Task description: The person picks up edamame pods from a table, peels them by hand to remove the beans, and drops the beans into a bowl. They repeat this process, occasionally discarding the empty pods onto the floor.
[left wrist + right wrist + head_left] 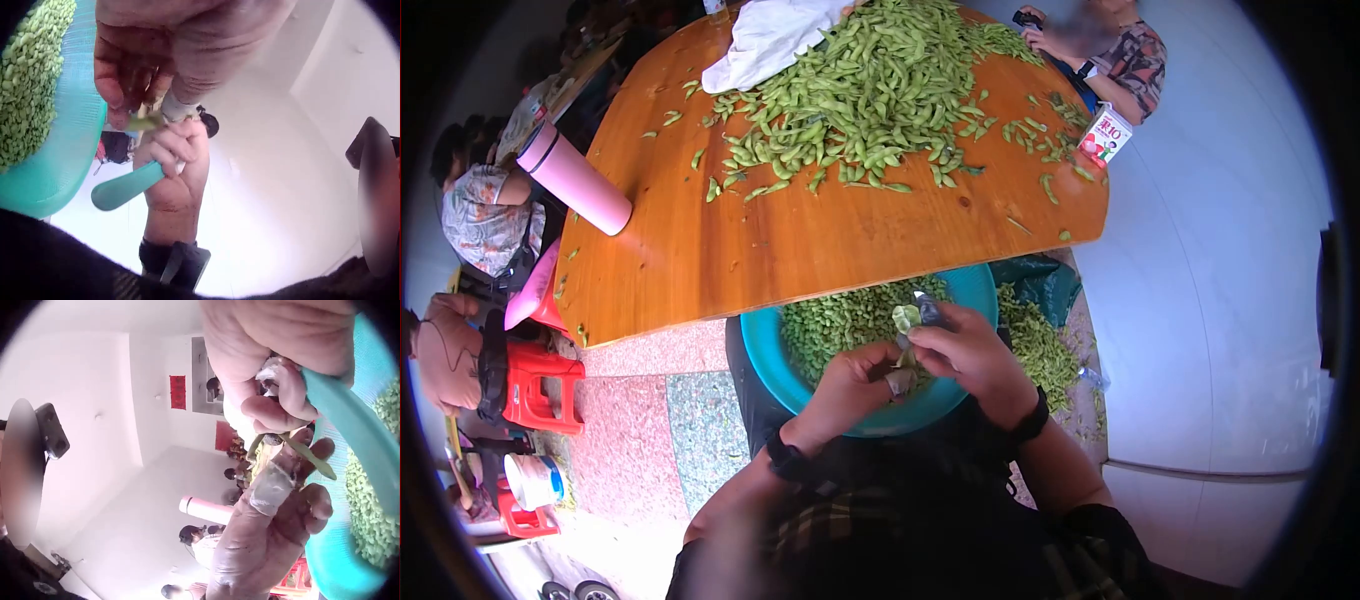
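My left hand (855, 385) pinches a green soybean pod (312, 456) over the teal basin (760, 365). A pale wrap (273, 489) covers the left thumb. Close against it, my right hand (975, 355) meets the pod with its fingertips. Its curled fingers hold a tool by a teal handle (128, 185) that sticks out of the fist; the tool's working end is hidden in the fingers. Shelled green beans (840, 325) fill much of the basin below both hands.
A big heap of pods (870, 90) covers the far part of the wooden table (700, 260). On it stand a pink bottle (575, 180) and a drink carton (1105, 133). Empty-looking pods (1040, 350) lie on the floor at right. Red stools (540, 385) stand left.
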`<state>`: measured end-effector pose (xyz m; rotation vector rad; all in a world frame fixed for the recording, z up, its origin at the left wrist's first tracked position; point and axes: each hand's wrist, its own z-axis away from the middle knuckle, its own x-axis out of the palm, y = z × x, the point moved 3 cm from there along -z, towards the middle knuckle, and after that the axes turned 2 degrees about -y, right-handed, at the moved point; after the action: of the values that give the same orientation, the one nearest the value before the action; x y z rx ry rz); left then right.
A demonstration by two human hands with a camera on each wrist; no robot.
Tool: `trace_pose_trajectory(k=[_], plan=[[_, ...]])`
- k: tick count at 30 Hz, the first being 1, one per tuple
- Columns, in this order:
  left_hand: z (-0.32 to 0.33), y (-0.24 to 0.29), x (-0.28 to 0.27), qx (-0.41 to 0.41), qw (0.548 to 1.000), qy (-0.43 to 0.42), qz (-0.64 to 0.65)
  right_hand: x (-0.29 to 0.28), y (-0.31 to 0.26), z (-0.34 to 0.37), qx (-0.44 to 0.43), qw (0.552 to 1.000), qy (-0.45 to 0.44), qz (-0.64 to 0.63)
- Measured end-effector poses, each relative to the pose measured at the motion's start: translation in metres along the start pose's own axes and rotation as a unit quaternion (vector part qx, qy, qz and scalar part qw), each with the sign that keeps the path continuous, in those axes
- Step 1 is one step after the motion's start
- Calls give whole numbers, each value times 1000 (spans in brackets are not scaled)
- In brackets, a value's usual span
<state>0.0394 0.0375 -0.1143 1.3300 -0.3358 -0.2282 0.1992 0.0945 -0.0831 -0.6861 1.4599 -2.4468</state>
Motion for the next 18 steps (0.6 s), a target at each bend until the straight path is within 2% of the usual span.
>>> trace_pose_trajectory(k=[2,4,5,7,11,18], plan=[[-2,-2,4,-7,1000,-11,-12,1,1,-2,-15,999,-3,33],[-2,3,1,-31,997,71,-14,-4,6,-3,-47,999,11,26],[-2,4,-1,-32,997,70,-16,-6,8,-3,-78,996,23,20],[-2,5,-8,-8,990,117,71,-17,21,2,-64,997,10,36],[-4,1,-5,-8,994,106,30,-1,21,22,-19,994,-49,92],[-5,2,-4,-19,992,107,-57,-1,23,25,-26,995,-50,86]])
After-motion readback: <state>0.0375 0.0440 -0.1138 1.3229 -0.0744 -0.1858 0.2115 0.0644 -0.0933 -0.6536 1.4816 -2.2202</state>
